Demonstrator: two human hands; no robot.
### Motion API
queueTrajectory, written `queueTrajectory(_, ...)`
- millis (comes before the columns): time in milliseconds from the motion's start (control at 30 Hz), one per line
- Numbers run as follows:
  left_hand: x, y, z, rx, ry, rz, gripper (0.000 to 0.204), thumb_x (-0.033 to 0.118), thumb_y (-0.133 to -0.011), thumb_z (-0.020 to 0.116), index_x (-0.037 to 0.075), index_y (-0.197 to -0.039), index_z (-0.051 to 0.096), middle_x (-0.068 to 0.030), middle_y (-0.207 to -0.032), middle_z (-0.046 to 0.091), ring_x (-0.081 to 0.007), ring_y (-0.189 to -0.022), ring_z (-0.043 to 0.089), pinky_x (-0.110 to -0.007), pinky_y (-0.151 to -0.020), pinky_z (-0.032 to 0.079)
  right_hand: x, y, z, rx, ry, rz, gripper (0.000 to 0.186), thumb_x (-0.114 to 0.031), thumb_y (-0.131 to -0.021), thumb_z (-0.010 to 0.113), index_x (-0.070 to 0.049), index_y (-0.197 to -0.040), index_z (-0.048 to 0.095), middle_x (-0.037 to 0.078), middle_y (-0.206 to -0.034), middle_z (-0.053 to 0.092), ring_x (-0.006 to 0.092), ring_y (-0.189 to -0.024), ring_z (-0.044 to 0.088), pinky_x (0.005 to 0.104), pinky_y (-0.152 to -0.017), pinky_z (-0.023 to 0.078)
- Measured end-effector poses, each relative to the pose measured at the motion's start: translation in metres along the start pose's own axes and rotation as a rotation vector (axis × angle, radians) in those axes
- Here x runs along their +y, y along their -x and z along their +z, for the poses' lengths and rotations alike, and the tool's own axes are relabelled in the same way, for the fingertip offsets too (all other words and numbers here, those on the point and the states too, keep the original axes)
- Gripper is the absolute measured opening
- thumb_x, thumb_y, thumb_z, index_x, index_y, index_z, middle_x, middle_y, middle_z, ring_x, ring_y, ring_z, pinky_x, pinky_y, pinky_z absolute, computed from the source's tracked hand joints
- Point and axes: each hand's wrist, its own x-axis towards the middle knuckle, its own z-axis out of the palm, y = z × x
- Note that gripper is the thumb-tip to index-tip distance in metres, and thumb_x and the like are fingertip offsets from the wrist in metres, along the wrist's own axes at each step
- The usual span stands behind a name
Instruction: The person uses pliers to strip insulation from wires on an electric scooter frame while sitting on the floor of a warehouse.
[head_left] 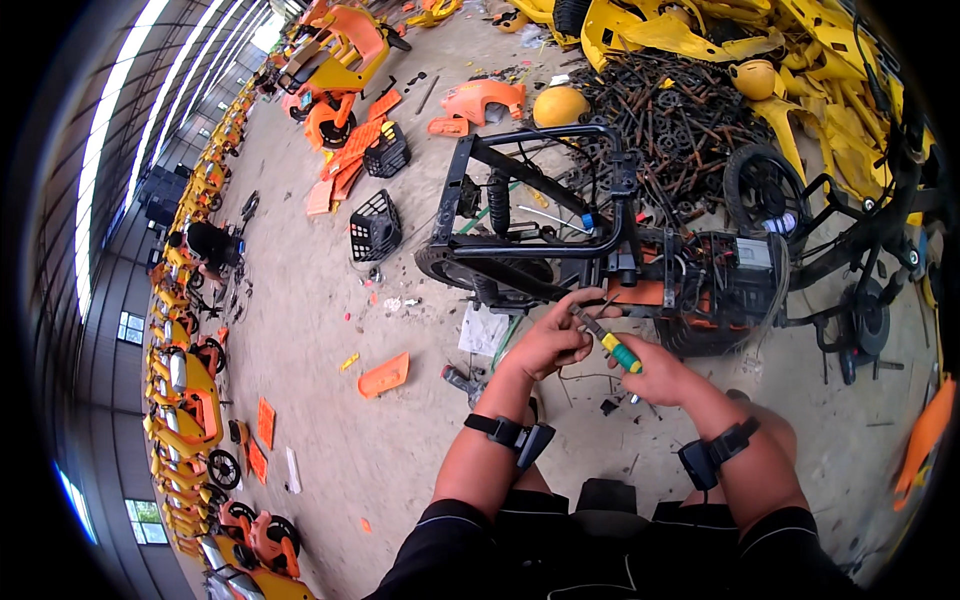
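Observation:
In front of me stands a stripped black scooter frame (545, 235) with its rear wheel, shock absorber and exposed wiring. My right hand (655, 372) is closed round a hand tool (622, 354) with a yellow and green handle; its grey metal end points up and left toward the frame. Close beside that end, my left hand (553, 342) has curled fingers, with the index finger reaching to the frame's lower edge. What the left fingers hold, if anything, is hidden. An orange panel (640, 292) and a grey box (753, 253) sit within the frame.
A heap of rusty metal parts (655, 120) and yellow body panels (820, 120) lies beyond the frame. Black baskets (376, 226) and orange panels (384, 375) are scattered leftward. A power drill (462, 382) rests near my left forearm. Rows of scooters (190, 400) line the left wall.

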Motion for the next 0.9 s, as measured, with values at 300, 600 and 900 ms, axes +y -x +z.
queueTrajectory(300,-0.014,0.008,-0.019,-0.071,0.237,-0.025,0.057,0.001,-0.087,0.057,0.002,-0.144,0.047,-0.0179,-0.138,0.058,-0.0033,-0.047,0.036,-0.017,-0.041,0.026,0.0,-0.001,0.023,0.095,0.105,-0.086,0.042,-0.015,-0.086,0.062,-0.007,-0.127,0.055,0.021,-0.087,0.069,0.0388,-0.081,0.069,0.045,-0.072,0.053)
queueTrajectory(600,-0.012,0.006,-0.012,-0.083,0.229,-0.048,0.064,-0.003,-0.083,0.055,-0.002,-0.146,0.045,-0.0189,-0.143,0.056,-0.0032,-0.044,0.032,-0.017,-0.04,0.026,-0.01,0.008,0.024,0.182,0.175,-0.087,0.04,-0.017,-0.084,0.063,-0.005,-0.121,0.057,0.026,-0.084,0.067,0.045,-0.08,0.067,0.0497,-0.07,0.052)
queueTrajectory(900,-0.012,0.007,-0.013,-0.087,0.233,-0.034,0.065,-0.003,-0.081,0.054,-0.003,-0.146,0.044,-0.0212,-0.142,0.056,-0.0025,-0.042,0.03,-0.017,-0.039,0.027,-0.025,0.013,0.021,0.157,0.216,-0.03,0.04,-0.018,-0.083,0.064,-0.003,-0.119,0.058,0.027,-0.085,0.068,0.0467,-0.084,0.066,0.0505,-0.073,0.053)
